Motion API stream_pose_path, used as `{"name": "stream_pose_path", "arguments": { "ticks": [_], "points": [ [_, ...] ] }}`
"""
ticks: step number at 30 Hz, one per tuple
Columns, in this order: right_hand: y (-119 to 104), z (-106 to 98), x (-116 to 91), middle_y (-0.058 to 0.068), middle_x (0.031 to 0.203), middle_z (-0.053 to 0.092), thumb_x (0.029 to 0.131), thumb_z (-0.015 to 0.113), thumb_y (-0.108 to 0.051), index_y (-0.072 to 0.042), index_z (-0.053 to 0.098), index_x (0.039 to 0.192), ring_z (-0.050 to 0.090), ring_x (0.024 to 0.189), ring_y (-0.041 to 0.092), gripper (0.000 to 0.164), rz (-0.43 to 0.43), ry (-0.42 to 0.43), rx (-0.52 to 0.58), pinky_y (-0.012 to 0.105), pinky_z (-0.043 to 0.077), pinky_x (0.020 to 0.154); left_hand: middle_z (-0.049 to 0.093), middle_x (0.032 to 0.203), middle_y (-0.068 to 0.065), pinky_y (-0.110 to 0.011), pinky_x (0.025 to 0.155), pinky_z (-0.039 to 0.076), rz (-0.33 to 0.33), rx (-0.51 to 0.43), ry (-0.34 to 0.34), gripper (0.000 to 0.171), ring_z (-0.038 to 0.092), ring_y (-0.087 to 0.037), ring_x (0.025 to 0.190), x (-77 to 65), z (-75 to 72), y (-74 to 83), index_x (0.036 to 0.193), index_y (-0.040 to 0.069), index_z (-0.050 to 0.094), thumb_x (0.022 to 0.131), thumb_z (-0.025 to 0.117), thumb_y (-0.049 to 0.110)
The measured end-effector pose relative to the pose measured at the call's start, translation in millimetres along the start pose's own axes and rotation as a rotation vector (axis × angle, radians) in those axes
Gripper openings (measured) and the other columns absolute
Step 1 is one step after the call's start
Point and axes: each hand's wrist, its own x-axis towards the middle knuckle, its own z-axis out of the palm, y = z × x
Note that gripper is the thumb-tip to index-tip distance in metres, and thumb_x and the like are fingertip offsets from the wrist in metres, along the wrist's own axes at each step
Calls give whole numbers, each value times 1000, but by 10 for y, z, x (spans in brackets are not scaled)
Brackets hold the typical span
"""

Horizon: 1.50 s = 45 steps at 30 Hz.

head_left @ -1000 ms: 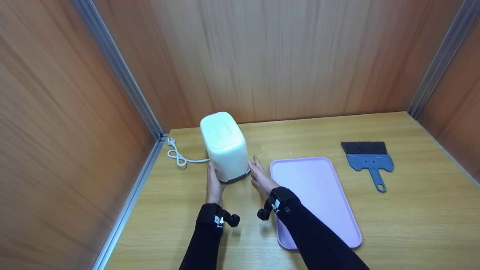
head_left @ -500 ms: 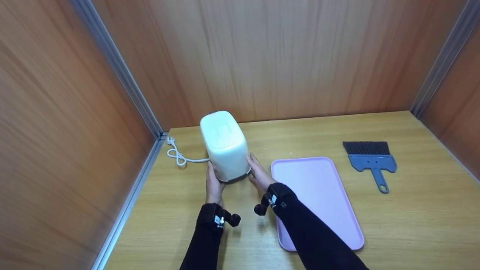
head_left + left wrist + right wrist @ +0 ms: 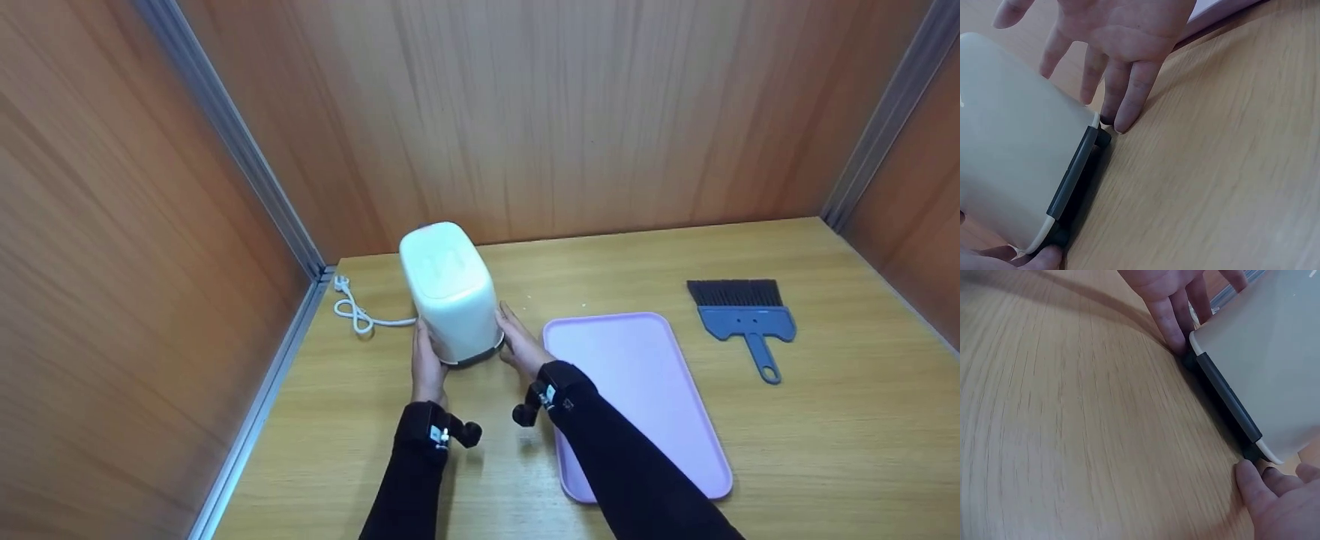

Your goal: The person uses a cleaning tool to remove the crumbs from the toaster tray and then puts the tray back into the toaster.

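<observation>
Your left hand [image 3: 429, 369] and right hand [image 3: 524, 349], fingers mostly straight, flank the dark-based, glossy white rounded-box appliance [image 3: 454, 300] low down, left of the flat lilac rectangular tray [image 3: 630, 360], probably for balanced, two-sided steadying.

Taking the one appliance [image 3: 450, 292] as the clock's centre in the head view: two hands, the left hand [image 3: 429, 371] just past six, the right hand [image 3: 525, 349] at four. Two sleeves [image 3: 637, 457], two wrist cameras [image 3: 469, 435] at six and five. One cord [image 3: 390, 322] between eight and nine, one plug [image 3: 342, 283] at nine. One tray [image 3: 630, 397] at four, one brush [image 3: 746, 322] at three. One table [image 3: 840, 435]. Three walls [image 3: 525, 112], at nine, twelve and three; three metal strips [image 3: 232, 135], at eight, ten and two.
</observation>
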Motion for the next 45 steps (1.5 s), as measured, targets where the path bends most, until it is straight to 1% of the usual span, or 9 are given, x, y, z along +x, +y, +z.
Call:
{"name": "stream_pose_path", "arguments": {
  "ticks": [6, 10, 15, 20, 22, 27, 30, 39, 45],
  "points": [
    [-24, 1, 6, 5, 165, -11, 105, 36, -46, -21, 2, 159, -9, 149, 36, 68, 8, -14, -9, 66, 7, 116, 25, 160, 4, -61, 116, 19, 31, 45, 16, 57, 17, -27, 149, 30, 27, 23, 153, 39, 26, 101, 28, 62],
    [-28, 15, -10, 4, 166, -8, 104, 39, -47, -23, 5, 159, -8, 150, 34, 69, 24, -3, -4, 65, 10, 116, 20, 162, 6, -60, 117, 16, 38, 65, 28, 58, 13, -25, 150, 32, 39, 7, 154, 42, 23, 100, 29, 63],
    [-31, 48, -39, 2, 166, -6, 103, 44, -47, -24, 9, 159, -7, 150, 33, 70, 36, 33, 63, 67, 10, 115, 24, 161, 8, -56, 119, 14, 52, 77, 37, 57, 14, -20, 149, 31, 51, -12, 154, 41, 25, 101, 29, 62],
    [-13, 70, -41, 6, 166, -5, 104, 44, -43, -18, 9, 159, -6, 150, 35, 70, 6, 45, 70, 69, 11, 114, 22, 162, 4, -47, 121, 7, 98, 102, 24, 56, 11, -19, 150, 23, 36, 1, 156, 31, 23, 105, 26, 52],
    [-3, 78, -45, 7, 166, -6, 104, 43, -42, -17, 9, 159, -6, 150, 35, 70, -4, 39, 58, 70, 12, 112, 21, 163, -1, -46, 122, 5, 124, 115, 20, 55, 10, -21, 151, -25, 37, 53, 157, 23, 21, 107, 25, 45],
    [29, 110, -75, 4, 166, -6, 104, 44, -42, -18, 11, 159, -6, 150, 33, 69, -14, 26, 40, 72, 11, 111, 20, 163, -5, -47, 122, 5, 130, 131, 22, 53, 9, -24, 151, -159, 40, 168, 158, 18, 20, 108, 24, 37],
    [49, 122, -97, 4, 166, -4, 103, 44, -43, -18, 11, 159, -5, 150, 32, 70, -22, 35, 39, 72, 13, 111, 20, 163, -6, -46, 122, 6, 141, 140, 25, 53, 9, -24, 151, -187, 42, 171, 157, 16, 21, 109, 23, 35],
    [53, 149, -164, 6, 166, 2, 100, 48, -48, -20, 13, 159, 0, 150, 34, 74, -6, 72, 35, 72, 18, 110, 25, 162, -2, -46, 122, 7, 81, 136, 32, 52, 13, -22, 150, -257, 34, 181, 156, 20, 25, 108, 25, 39],
    [35, 250, -243, 5, 166, 1, 100, 49, -47, -20, 15, 159, 0, 149, 40, 73, 21, 91, 72, 73, 15, 110, 23, 163, -6, -45, 122, 7, 77, 139, 70, 56, 11, -24, 151, -221, -65, 103, 156, 16, 25, 107, 28, 42]
  ]
}}
